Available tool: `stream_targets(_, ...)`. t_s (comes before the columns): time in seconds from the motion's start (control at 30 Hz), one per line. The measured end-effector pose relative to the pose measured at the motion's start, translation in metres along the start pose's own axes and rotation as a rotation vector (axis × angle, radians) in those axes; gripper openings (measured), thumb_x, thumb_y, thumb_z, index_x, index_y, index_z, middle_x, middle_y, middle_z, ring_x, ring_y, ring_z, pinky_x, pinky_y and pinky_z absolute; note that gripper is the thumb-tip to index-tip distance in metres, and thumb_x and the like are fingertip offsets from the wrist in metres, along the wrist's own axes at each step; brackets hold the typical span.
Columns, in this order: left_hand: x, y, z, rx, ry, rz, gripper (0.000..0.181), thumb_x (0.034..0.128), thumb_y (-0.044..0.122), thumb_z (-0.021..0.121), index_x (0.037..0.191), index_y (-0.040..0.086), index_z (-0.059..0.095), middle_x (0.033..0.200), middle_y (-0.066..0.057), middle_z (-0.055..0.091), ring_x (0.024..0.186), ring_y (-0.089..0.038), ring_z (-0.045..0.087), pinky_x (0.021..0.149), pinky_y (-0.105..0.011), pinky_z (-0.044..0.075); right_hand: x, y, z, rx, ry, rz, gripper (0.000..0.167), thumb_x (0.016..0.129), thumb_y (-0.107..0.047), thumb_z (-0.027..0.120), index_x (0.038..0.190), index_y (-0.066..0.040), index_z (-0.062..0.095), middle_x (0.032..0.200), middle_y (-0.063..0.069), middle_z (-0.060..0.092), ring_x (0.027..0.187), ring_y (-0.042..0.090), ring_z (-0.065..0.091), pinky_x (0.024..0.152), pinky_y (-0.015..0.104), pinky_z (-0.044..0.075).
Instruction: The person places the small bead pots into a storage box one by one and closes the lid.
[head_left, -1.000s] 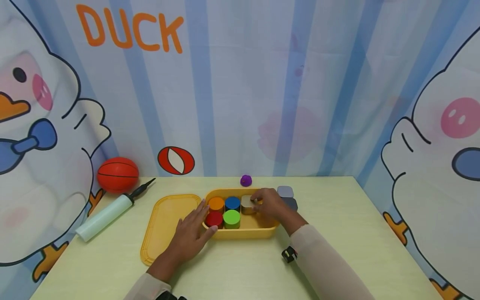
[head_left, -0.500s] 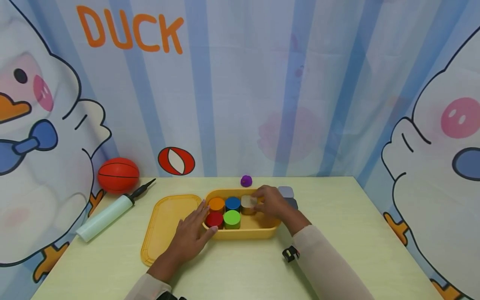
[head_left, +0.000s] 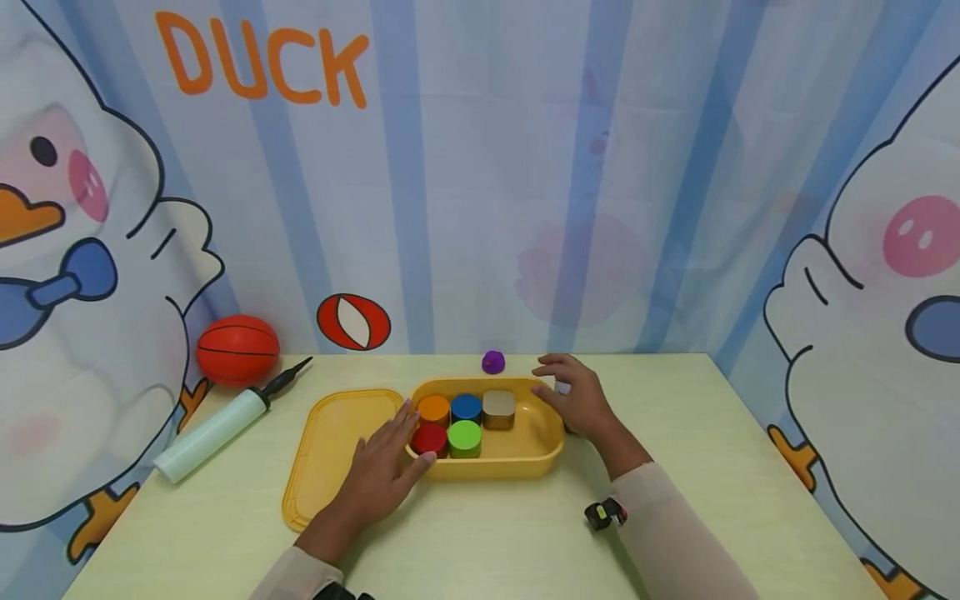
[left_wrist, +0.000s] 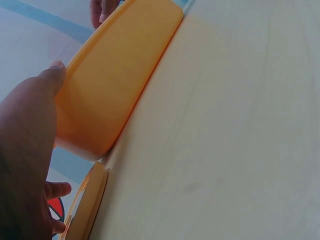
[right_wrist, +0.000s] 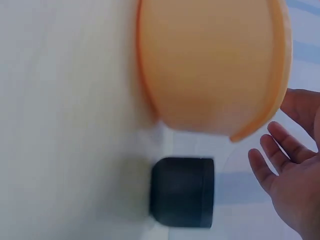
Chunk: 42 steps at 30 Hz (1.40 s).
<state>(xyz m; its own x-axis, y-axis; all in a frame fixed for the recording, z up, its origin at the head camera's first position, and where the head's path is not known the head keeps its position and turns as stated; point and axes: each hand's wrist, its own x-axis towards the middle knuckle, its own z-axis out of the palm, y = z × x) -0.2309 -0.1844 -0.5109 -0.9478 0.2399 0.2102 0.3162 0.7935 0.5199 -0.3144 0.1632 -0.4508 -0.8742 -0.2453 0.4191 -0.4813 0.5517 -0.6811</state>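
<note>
Fingers of my left hand (head_left: 377,477) lie straight and close to one another at the left end of the yellow plastic container (head_left: 487,469), while the thumb juts away from them to the near rim. My right hand (head_left: 583,402) is by the container's far right corner, fingers apart and softly bent, with nothing between them; whether its thumb touches the rim I cannot tell.

Five pieces sit inside the container. The tan block (head_left: 498,410), squarish with rounded corners, is third from the left in the far row, clear of both my hands. To its left come the blue round block (head_left: 467,407) and the orange round block (head_left: 433,408). In the near row, the red round block (head_left: 429,439) sits by my left hand, with the green round block (head_left: 464,437) beside it.

Just outside the right end, a black block (right_wrist: 182,192) stands on the pale table (head_left: 480,533). The yellow lid (head_left: 330,450) lies flat just left of the container, partly hidden by my left hand. Farther left, a pale green hand pump (head_left: 213,433) lies slantwise in front of a red basketball (head_left: 237,350). A small purple object (head_left: 492,362) sits behind the container.
</note>
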Motion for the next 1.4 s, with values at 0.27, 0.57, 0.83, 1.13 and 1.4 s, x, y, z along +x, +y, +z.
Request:
stream_targets(0.27, -0.001, 0.000, 0.000, 0.005, 0.020, 0.012, 0.080, 0.1092, 0.062, 0.055, 0.173, 0.018, 0.035, 0.185, 0.000, 0.020, 0.165, -0.043, 0.035, 0.122, -0.090, 0.019, -0.011, 0.020, -0.011, 0.076, 0.044, 0.050, 0.026, 0.100, -0.011, 0.080, 0.124, 0.000, 0.079, 0.144, 0.020, 0.068, 0.140, 0.043, 0.062, 0.117, 0.066, 0.052)
stream_targets(0.57, -0.001, 0.000, 0.002, -0.005, 0.011, 0.011, 0.080, 0.1089, 0.062, 0.055, 0.173, 0.019, 0.035, 0.185, 0.002, 0.019, 0.165, -0.044, 0.035, 0.123, -0.089, 0.018, -0.021, 0.034, -0.023, 0.090, 0.058, 0.102, 0.028, 0.101, -0.014, 0.080, 0.126, -0.001, 0.079, 0.141, 0.019, 0.069, 0.138, 0.042, 0.059, 0.114, 0.070, 0.048)
stream_targets(0.83, 0.000, 0.000, 0.000, -0.004, -0.001, 0.007, 0.081, 0.1085, 0.063, 0.055, 0.173, 0.019, 0.035, 0.185, 0.004, 0.018, 0.166, -0.043, 0.034, 0.123, -0.089, 0.018, -0.028, 0.044, -0.034, 0.053, 0.026, 0.155, 0.034, 0.100, -0.018, 0.081, 0.129, -0.001, 0.077, 0.142, 0.020, 0.065, 0.138, 0.043, 0.057, 0.110, 0.069, 0.049)
stream_targets(1.13, 0.000, -0.001, 0.002, 0.001, 0.011, 0.012, 0.080, 0.1087, 0.062, 0.055, 0.173, 0.018, 0.036, 0.185, 0.002, 0.019, 0.165, -0.044, 0.035, 0.122, -0.089, 0.019, -0.040, 0.061, -0.044, 0.055, -0.009, 0.194, 0.042, 0.099, -0.021, 0.082, 0.137, -0.003, 0.074, 0.147, 0.021, 0.061, 0.141, 0.045, 0.055, 0.109, 0.065, 0.051)
stream_targets(1.4, 0.001, -0.001, 0.001, -0.003, 0.009, 0.015, 0.080, 0.1087, 0.062, 0.056, 0.172, 0.018, 0.036, 0.185, 0.002, 0.019, 0.165, -0.045, 0.035, 0.122, -0.089, 0.020, -0.047, 0.082, -0.045, 0.174, -0.036, 0.214, 0.045, 0.099, -0.020, 0.082, 0.140, -0.003, 0.072, 0.150, 0.023, 0.060, 0.141, 0.044, 0.058, 0.103, 0.037, 0.061)
